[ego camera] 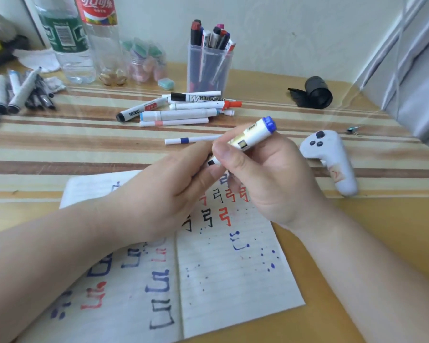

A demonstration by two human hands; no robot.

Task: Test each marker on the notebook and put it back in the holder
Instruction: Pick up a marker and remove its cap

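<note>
Head view: the right hand (270, 179) is curling its fingers round a marker (254, 134) above the notebook (233, 293), the left hand (164, 194) pinching its hidden lower end. At 12 o'clock the holder (208, 70) is standing behind loose markers (181, 115); a controller (332, 159) is lying at 3 o'clock on the desk (84, 149).

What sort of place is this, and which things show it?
Probably a desk at home or in a dorm, not a workshop: a striped table holds drink bottles, a controller, a scribbled notebook and a marker holder.
</note>
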